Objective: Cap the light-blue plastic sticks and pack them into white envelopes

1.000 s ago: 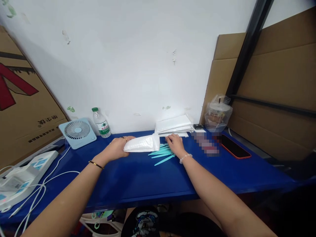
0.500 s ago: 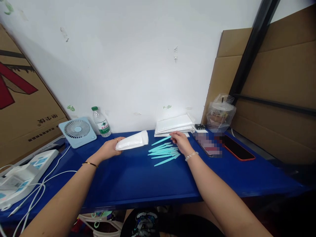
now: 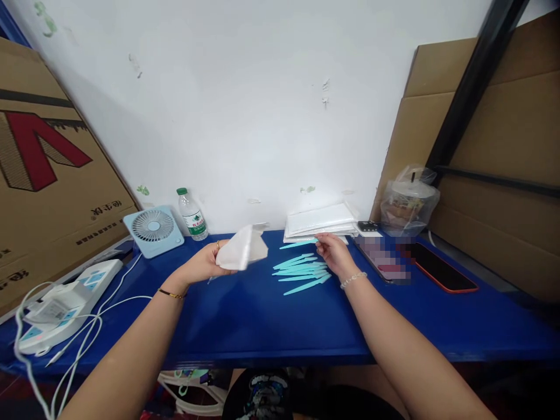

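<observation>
A white padded mailer pouch is gripped at its left end by my left hand, above the table. Its wide end faces right and looks spread apart. My right hand pinches the right end of a slim light-blue knife-shaped stick between thumb and fingers. That stick points left, low over the table. Just below it, several more light-blue sticks lie in a loose pile, roughly side by side. Behind my right hand, a stack of white padded mailers lies against the wall.
At the left are a blue fan, a water bottle and a power strip with loose cables. Two phones, one partly blurred and one red-edged, lie right of my hand, before a bagged cup. Cardboard stands on both sides.
The pouch in my left hand has turned and its right end has spread wider. My right hand keeps its pinch on the stick. The whole view has shifted slightly.
</observation>
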### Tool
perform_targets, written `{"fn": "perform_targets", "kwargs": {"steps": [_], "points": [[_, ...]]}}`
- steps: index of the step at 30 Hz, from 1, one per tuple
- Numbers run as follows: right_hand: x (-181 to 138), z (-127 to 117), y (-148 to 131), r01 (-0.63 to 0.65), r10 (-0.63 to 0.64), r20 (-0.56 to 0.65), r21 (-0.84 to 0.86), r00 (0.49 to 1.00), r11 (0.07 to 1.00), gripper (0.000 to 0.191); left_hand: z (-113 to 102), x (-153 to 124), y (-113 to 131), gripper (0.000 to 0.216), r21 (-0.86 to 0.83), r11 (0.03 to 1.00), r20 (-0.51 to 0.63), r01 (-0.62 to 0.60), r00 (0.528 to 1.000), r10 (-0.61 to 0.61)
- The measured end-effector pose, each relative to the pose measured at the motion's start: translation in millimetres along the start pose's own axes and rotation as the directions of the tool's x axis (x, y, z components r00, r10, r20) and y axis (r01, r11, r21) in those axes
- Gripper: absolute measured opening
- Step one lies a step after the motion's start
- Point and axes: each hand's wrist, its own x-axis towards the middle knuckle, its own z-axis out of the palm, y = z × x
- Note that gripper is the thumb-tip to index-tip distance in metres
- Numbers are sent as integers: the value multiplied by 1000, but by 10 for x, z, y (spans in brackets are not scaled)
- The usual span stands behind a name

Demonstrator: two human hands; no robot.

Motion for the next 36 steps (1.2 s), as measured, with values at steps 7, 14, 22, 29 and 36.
{"fn": "perform_targets", "kwargs": {"steps": [7, 14, 22, 29, 36], "points": [[15, 3, 5, 57, -60, -48, -56, 997, 997, 14, -78, 261, -663, 71, 633, 757, -74, 166, 985, -153], [58, -19, 16, 100, -109, -48, -170, 993, 980, 21, 364, 473, -350, 89, 432, 900, -68, 67, 997, -42], [135, -243, -102, 88, -96, -122, -66, 988, 994, 27, 1748, 795, 481, 101, 385, 904, 153, -185, 979, 135], [139, -184, -93, 23, -27, -27, -166, 999, 986, 27, 1773, 326, 431, 60, 380, 858, 255, -346, 931, 262], [100, -152, -8, 21, 5, 73, -348, 997, 937, 25, 1654, 339, 515, 63, 417, 861, 7, -291, 948, 317]]}}
